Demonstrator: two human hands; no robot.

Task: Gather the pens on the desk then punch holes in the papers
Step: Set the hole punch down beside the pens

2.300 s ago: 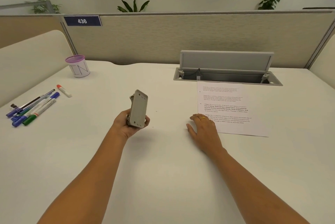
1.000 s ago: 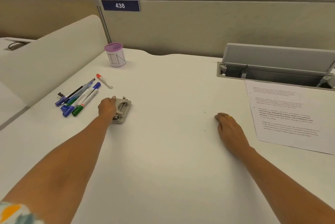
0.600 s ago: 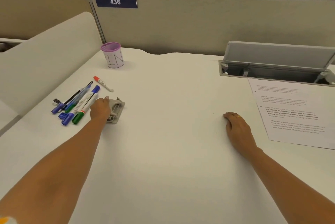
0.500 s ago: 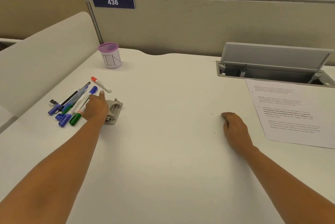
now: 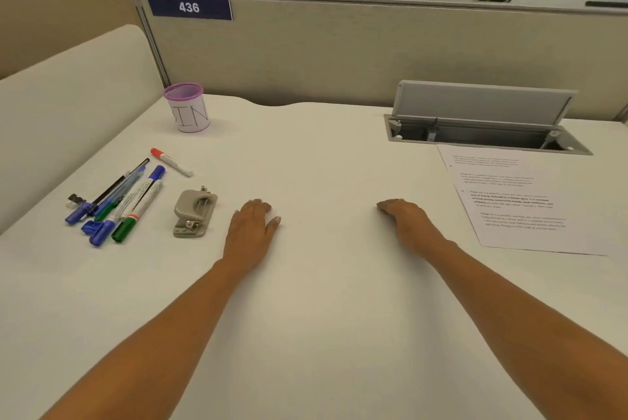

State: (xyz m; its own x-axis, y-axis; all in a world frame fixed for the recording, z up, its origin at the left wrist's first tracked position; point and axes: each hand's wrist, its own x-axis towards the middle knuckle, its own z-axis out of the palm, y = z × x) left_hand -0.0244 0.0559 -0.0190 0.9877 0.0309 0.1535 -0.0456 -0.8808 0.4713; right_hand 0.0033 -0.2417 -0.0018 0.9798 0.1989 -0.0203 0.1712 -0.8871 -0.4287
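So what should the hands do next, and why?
Probably the left hand should reach left, past the hole punch, to the pens. Both hands lie flat and empty on the desk, the right hand near the paper, and the pens lie loose, not in the cup.

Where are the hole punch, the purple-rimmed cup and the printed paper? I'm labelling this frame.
hole punch point(image 5: 194, 212), head view, on its grey top lever.
purple-rimmed cup point(image 5: 191, 113), head view, on its white lettered wall.
printed paper point(image 5: 520, 202), head view, on the middle of the sheet.
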